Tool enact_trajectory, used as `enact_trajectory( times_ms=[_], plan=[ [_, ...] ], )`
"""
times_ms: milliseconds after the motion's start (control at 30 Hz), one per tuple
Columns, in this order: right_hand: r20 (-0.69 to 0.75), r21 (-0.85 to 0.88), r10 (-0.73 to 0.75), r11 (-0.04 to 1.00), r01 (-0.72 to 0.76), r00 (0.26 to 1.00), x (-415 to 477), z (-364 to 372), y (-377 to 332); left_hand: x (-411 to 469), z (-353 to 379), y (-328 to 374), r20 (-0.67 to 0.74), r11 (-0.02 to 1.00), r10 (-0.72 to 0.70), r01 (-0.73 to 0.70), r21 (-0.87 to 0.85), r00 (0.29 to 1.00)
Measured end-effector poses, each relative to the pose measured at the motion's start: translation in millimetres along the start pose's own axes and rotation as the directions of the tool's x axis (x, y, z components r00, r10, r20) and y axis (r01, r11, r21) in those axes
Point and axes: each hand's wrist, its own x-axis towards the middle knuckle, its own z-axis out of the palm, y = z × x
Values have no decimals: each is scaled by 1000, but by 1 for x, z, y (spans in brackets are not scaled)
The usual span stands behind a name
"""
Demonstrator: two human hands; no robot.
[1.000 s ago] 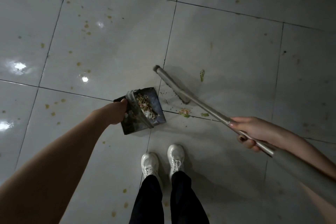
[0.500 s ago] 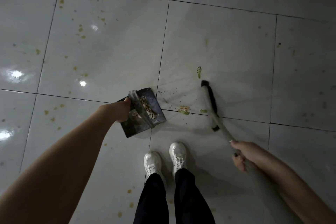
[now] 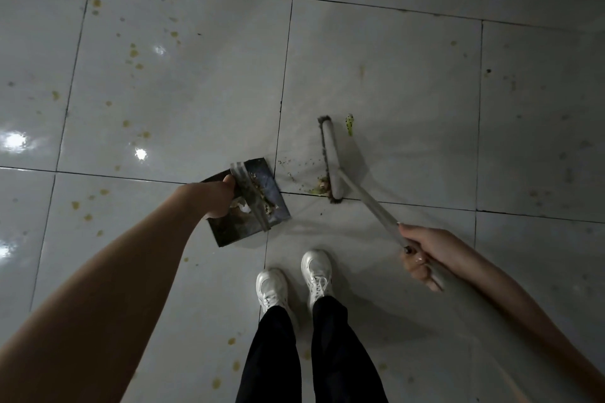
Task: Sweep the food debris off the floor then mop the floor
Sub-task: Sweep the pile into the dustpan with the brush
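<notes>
1. Gripped the dustpan by the top of its grey handle with the left hand, fingers curled round it. Kept the pan flat on the floor, just ahead of the white shoes, with scraps already lying inside.
2. Wrapped the right hand round the broom handle, fingers closed on the shaft, low and to the right of the shoes.
3. Set the broom head down on the tiles to the right of the dustpan, near it but apart. Laid its long axis from far to near, roughly in line with the pan's right edge.
4. Found the heap of food scraps touching the left face of the head at its near end, so between head and pan. Saw loose crumbs strewn from there toward the pan.
5. Judged the coming stroke to turn on that: a push leftward, across the head's long axis, toward the left hand, the nearer of the 2 to the heap.
6. Left 1 green scrap on the wrong side, just right of the head's far end, and many yellow spots well apart on the tiles beyond.
7. Could not pick out the pan's open lip in the dim light, nor the left fingertips behind the handle. Lost the upper shaft to blur past the right hand. Saw no mop anywhere in view.
</notes>
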Motion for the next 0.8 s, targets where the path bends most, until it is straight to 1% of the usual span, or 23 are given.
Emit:
enact_trajectory(
  times_ms=[100,167,233,300,467,533,667,800],
  plan=[
    [-83,-65,-85,995,79,993,-5,-16,9,2,2,-1,0,1000,-8,8,-17,1000],
    [-109,-107,-104,990,92,989,1,-17,12,3,5,-3,10,998,-23,23,-54,1000],
    [-101,-120,-109,988,97,989,11,-10,13,2,9,-6,4,995,-24,25,-93,1000],
    [-78,-153,-136,980,123,988,22,7,14,2,11,-8,-28,994,1,-4,-111,1000],
    [58,-160,-100,981,108,993,35,50,18,2,13,-6,-56,992,22,-29,-124,998],
    [87,-162,-97,981,110,992,31,54,12,3,12,-1,-66,991,36,-44,-127,997],
    [70,-255,-145,954,158,987,17,43,-2,2,10,4,-78,980,25,-40,-193,997],
    [0,-366,-257,899,239,966,1,19,-12,-1,11,0,-82,967,9,-30,-252,997]
  ],
)
